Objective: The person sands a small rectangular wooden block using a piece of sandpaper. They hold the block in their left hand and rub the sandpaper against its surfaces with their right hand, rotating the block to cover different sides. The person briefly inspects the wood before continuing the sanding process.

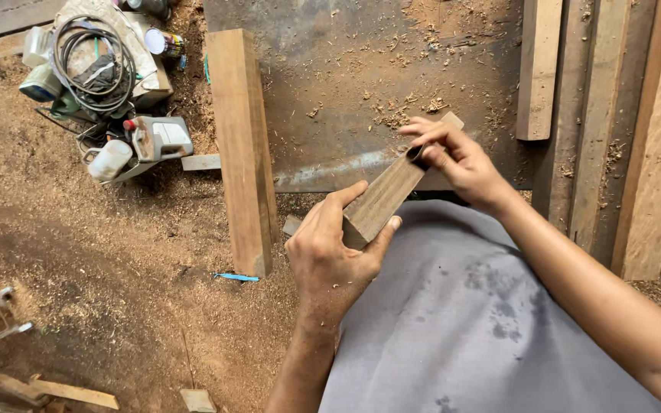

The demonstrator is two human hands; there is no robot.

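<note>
The short brown wooden block [389,191] was held up over the person's lap, above the sawdust floor [101,252]. The left hand [330,256] gripped its near end, thumb and fingers wrapped tight. The right hand [453,157] pinched a small dark piece [416,154] against the far end. The block could slip and drop if that near grip got loose. It looked smooth, square-edged and dusty grey-brown.

Two hands: left [329,256], right [457,157]. One block [386,195] held between them. One beam [244,145] at centre-left. Four planks [538,69] upper right. One cable coil [89,57] upper left.
</note>
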